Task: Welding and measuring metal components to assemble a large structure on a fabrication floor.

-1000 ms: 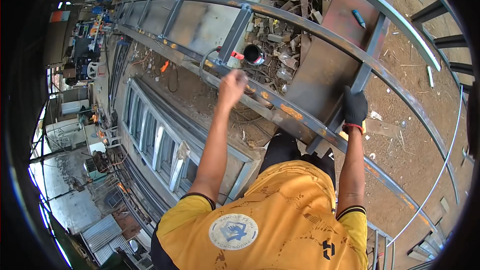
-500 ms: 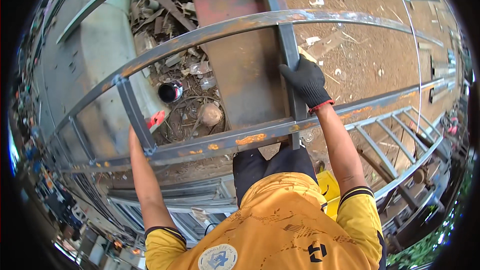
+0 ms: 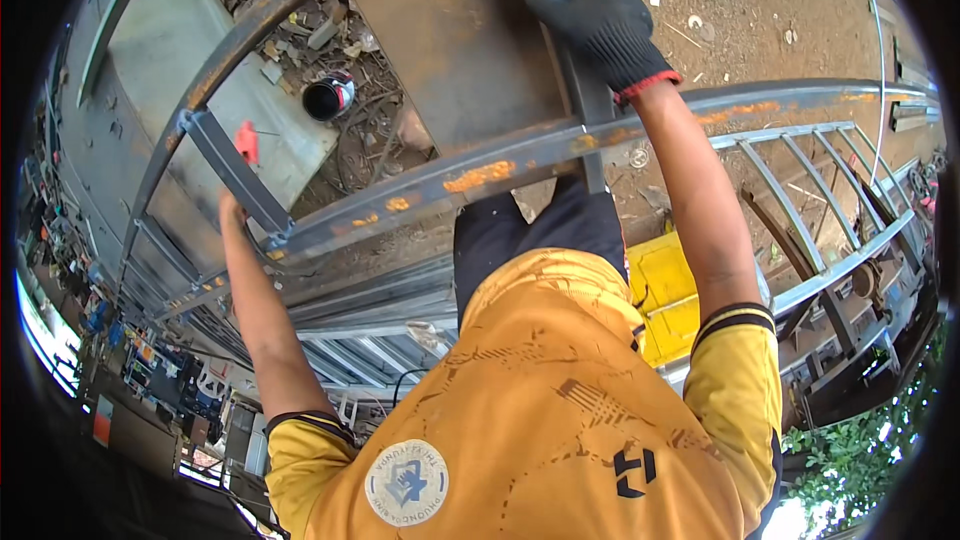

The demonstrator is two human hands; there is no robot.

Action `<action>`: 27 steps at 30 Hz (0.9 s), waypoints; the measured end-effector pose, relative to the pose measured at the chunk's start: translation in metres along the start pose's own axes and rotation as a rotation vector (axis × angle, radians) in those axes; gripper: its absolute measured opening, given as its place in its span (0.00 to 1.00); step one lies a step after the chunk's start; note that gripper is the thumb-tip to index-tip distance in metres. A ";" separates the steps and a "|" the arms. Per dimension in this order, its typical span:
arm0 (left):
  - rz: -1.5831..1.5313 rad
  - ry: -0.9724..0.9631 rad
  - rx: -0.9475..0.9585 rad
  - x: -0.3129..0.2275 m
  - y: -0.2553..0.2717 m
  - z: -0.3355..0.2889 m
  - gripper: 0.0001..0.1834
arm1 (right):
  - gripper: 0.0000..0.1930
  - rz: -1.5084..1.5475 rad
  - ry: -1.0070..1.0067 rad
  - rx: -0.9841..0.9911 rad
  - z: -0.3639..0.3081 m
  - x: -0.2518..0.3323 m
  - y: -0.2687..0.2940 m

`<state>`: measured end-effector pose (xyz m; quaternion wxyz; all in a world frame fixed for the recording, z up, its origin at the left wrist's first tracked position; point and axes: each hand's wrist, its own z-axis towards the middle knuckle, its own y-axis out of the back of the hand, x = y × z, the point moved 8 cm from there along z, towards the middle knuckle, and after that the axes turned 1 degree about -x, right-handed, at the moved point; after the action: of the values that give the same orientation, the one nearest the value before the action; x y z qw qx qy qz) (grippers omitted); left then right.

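A long steel frame of square tubes (image 3: 480, 178), patched with orange rust, spans in front of me. My right hand (image 3: 603, 25), in a black knitted glove with a red cuff, grips a dark steel crossbar (image 3: 590, 105) of it, thumb on the left side. My left hand (image 3: 232, 206) is bare at the wrist, and its fingers are mostly hidden behind another crossbar (image 3: 236, 168) with weld beads at both ends. Just past that crossbar a red tool (image 3: 247, 142) with a thin rod sticks out, apparently in this hand.
Beyond the frame stand an open dark can (image 3: 325, 99) and scrap pieces on the dirt. A wide brown steel plate (image 3: 450, 50) lies under the frame. A ladder-like metal frame (image 3: 800, 195) is at the right, a yellow case (image 3: 662, 290) beside my legs. Bent grey sheet metal (image 3: 180, 50) lies at left.
My view has shifted, so the frame and can sit higher in it. The left hand and the red tool have moved left and away; the right hand keeps hold of its crossbar.
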<state>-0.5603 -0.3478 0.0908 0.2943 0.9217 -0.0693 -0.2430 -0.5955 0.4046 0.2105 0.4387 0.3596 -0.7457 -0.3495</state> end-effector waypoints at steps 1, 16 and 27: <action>0.144 0.006 -0.054 -0.004 0.026 -0.003 0.19 | 0.34 0.002 0.006 0.013 -0.001 0.007 -0.001; -0.209 -0.515 -0.910 -0.041 0.091 -0.351 0.12 | 0.38 0.075 0.022 0.024 -0.003 -0.006 -0.011; -0.779 -0.787 -0.040 -0.182 0.003 -0.482 0.22 | 0.36 0.138 -0.004 0.096 -0.005 0.001 -0.003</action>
<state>-0.4838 -0.0553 0.5085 0.1520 0.7131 0.1766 -0.6612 -0.5910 0.4011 0.2101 0.4425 0.3273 -0.7855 -0.2830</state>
